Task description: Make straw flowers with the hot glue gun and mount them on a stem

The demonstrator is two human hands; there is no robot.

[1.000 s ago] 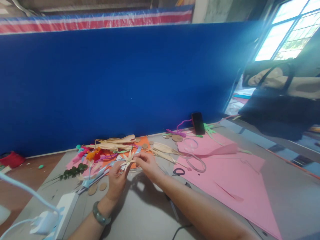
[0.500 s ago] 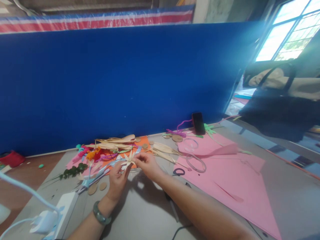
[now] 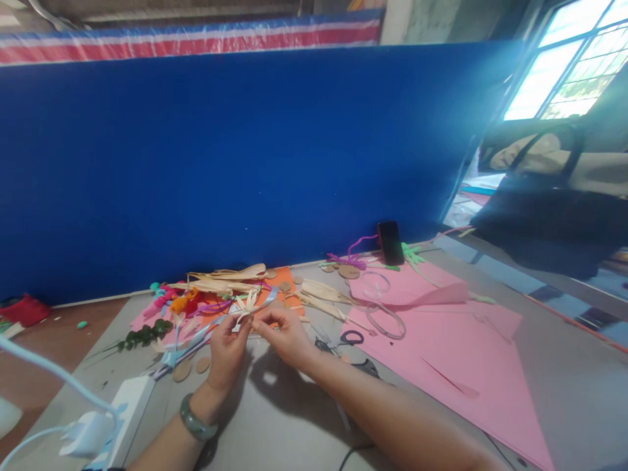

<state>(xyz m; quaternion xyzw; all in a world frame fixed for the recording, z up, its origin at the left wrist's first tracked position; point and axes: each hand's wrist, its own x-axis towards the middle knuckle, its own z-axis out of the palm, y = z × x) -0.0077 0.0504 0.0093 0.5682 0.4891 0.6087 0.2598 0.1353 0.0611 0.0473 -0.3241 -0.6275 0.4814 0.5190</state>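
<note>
A small cream flower point(image 3: 246, 303) of pale, pointed, husk-like petals stands up between my two hands over the table. My left hand point(image 3: 228, 347) pinches its base between thumb and fingertips. My right hand point(image 3: 287, 339) is closed at the same spot, thumb and forefinger meeting at the base just below the petals. Fingers hide the lower end of the flower. Behind it lie dried pale husks point(image 3: 223, 285) and an orange sheet point(image 3: 283, 279). Scissors with a dark handle loop point(image 3: 352, 337) rest to the right, near a black tool point(image 3: 367, 367) partly covered by my right forearm.
Pink sheets point(image 3: 441, 347) spread over the right side. A phone point(image 3: 390, 243) leans on the blue panel point(image 3: 255, 157). At left are a white power strip point(image 3: 128, 412), green leaves point(image 3: 146, 334), coloured pipe cleaners point(image 3: 184, 302) and round wooden slices point(image 3: 202, 364). A dark bag point(image 3: 544, 216) is at far right.
My right fingers have moved from beside the petals down to the flower's base, meeting the left fingertips. The flower has shifted slightly left and up. More of the scissors and black tool shows.
</note>
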